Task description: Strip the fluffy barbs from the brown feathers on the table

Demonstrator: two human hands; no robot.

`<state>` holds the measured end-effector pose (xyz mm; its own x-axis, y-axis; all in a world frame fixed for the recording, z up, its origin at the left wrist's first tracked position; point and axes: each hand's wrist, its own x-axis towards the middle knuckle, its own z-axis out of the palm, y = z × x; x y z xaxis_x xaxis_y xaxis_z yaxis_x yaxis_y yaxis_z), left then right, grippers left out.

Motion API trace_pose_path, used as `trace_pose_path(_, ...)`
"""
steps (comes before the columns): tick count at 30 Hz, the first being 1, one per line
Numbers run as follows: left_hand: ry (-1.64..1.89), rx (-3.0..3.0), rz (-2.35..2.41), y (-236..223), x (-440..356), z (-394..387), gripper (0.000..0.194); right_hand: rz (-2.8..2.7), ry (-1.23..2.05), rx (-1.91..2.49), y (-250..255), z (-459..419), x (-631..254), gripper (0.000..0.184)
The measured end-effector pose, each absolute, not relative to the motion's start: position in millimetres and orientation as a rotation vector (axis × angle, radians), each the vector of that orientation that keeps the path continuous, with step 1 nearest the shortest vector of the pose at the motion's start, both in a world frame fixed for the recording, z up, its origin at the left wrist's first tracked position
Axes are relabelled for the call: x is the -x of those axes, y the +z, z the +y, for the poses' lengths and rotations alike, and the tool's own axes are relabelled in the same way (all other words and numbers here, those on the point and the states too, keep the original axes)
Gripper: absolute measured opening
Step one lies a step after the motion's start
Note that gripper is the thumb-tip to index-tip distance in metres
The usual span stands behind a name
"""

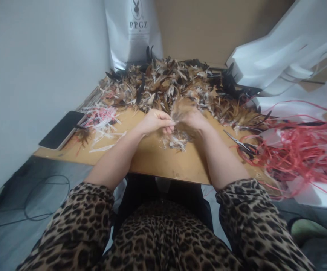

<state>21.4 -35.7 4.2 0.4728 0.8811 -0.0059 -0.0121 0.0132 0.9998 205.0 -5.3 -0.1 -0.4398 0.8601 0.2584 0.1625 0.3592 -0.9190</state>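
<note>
Over the middle of the table, a small bunch of brown feathers [182, 108] is held between my two hands. My left hand [158, 121] pinches at its pale lower end, thumb against fingers. My right hand [194, 119] is closed around the bunch from the other side, its fingers largely covered by the feathers. Just below lie pale feather scraps [177, 143] on the tabletop. Behind my hands spreads a large heap of brown and black feathers [163, 86].
Scissors [241, 145] lie right of my right arm, beside a tangle of red string [301, 150]. A phone [62, 130] rests at the table's left edge, near white and pink strips [103, 118]. White bags [135, 34] stand behind. A cable [47, 195] lies on the floor.
</note>
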Motion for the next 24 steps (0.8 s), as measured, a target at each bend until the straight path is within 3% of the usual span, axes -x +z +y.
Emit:
trace_pose_path(3, 1.011, -1.196, 0.892, -0.1, -20.7, -28.1, 0.015, -1.580, 1.352, 0.895, -9.6, -5.1, -197.2, 0.027)
trace_pose_path(6, 1.088, -1.032, 0.904, -3.2, -20.2, -21.2, 0.013, -1.426, 1.367, 0.910, -13.5, -5.4, -191.2, 0.030)
trace_pose_path(18, 1.145, -0.948, 1.000, -8.0, -23.8, -18.3, 0.009, -1.659, 0.785, 1.132, -12.6, -11.6, -178.3, 0.014)
trace_pose_path(24, 1.182, -1.096, 1.189, -9.6, -27.0, -17.4, 0.006, -1.988, 0.380, 1.103, -8.0, -23.4, -172.7, 0.015)
